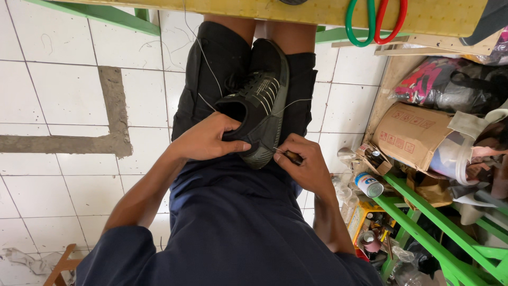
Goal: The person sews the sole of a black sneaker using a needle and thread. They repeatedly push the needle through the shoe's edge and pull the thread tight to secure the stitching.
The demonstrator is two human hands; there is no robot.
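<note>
A black sneaker (262,103) with pale stripes on its side lies between my knees, heel end towards me. My left hand (203,139) grips the heel and collar of the sneaker, thumb across the opening. My right hand (304,164) is closed on a small brown-handled awl (292,156) whose tip touches the sole edge at the heel. A thin pale thread (206,63) runs from the shoe up over my black shorts (211,69) towards the table.
A yellow table edge (264,10) lies ahead with red and green handled scissors (375,21). At right stands a green shelf frame (423,222) crowded with a cardboard box (413,132), a small can (369,184), bags and bottles. White floor tiles (58,95) spread at left.
</note>
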